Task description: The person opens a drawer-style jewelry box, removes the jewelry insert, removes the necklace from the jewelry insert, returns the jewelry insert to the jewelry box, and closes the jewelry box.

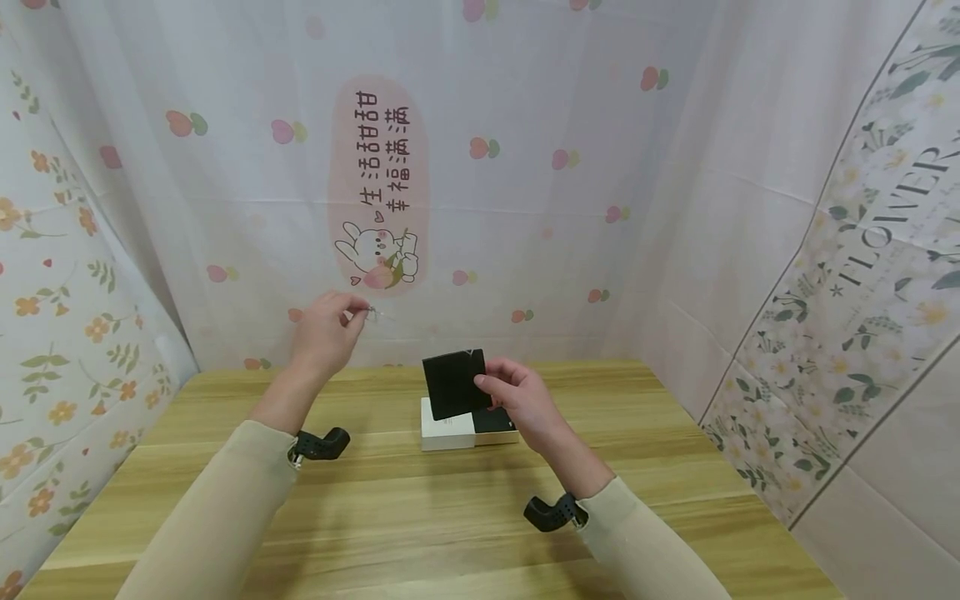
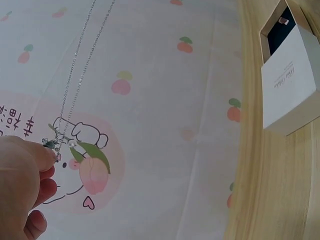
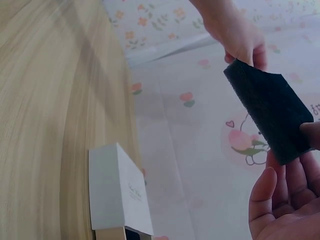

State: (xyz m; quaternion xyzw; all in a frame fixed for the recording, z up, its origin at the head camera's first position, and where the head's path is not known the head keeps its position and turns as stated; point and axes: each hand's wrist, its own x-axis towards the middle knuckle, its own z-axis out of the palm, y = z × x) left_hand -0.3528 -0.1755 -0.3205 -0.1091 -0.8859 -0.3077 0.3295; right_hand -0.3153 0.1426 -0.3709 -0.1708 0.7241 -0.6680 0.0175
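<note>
My left hand [image 1: 324, 333] is raised at the left, above the table's far edge. Its thumb and forefinger pinch a fine silver necklace [image 2: 74, 62] beside a small greenish pendant [image 2: 51, 144]; two strands of chain run off from there in the left wrist view. My right hand [image 1: 525, 400] grips a thin, square black foam pad [image 1: 454, 385] by its right edge, thumb on the face. One corner of the pad has a slit or notch. Behind and below it, a white box [image 1: 447, 433] lies on the table, its dark-lined inner tray partly slid out to the right.
The wood-grain table [image 1: 390, 517] reaches back to a hanging printed curtain [image 1: 540, 100]. Patterned cloths also hang at the left and right sides. Each wrist wears a black camera mount [image 1: 322, 443].
</note>
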